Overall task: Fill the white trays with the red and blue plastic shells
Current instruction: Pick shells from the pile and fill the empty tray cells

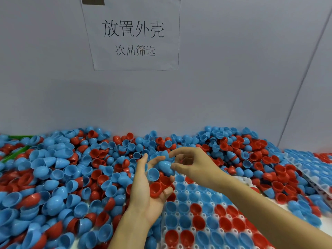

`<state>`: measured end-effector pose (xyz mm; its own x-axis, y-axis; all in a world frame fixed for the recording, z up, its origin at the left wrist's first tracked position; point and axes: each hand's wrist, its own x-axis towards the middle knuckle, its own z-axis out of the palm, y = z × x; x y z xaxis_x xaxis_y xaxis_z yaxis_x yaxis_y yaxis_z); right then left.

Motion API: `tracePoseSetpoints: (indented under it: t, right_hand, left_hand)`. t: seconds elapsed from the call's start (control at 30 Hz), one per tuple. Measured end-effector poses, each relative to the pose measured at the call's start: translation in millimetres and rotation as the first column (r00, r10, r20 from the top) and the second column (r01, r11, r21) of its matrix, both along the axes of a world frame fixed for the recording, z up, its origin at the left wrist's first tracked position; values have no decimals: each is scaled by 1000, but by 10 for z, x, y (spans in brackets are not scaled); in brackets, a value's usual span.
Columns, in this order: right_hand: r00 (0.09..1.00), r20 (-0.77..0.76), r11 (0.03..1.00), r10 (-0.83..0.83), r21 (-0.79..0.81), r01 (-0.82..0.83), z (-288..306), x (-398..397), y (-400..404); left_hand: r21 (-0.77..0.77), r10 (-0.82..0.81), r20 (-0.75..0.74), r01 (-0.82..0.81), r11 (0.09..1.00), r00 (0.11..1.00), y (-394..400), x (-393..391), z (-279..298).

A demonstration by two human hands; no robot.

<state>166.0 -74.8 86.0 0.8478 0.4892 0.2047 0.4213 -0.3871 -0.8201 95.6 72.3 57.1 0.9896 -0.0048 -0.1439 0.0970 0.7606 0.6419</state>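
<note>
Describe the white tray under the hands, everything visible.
The white tray looks like thin moulded plastic, a grid of round cups with small holes between them. It lies flat at lower centre-right, partly under the right forearm. Most visible cups hold red or blue shells, open side up. Loose shells crowd its left and far edges. Its near end runs out of frame.
</note>
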Motion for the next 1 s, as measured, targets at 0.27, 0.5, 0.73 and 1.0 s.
tracePoseSetpoints:
  t: [0.27,0.5,0.73,1.0]
  right_hand:
    - [1000,12,999,-4,40,4,-16,12,43]
    - [986,22,978,-166,134,162,8,81,-21]
    - [939,3,937,-344,71,343,59,300,-504]
    - [877,32,868,-480,-131,479,-171,475,-998]
  left_hand:
    - [146,-83,39,77,986,996,-22,-7,-16]
    - [177,-49,38,42,983,998,-25,4,-16]
    - [144,-6,11,5,990,1000,32,24,-27]
    - [141,-10,15,8,990,1000,36,32,-26]
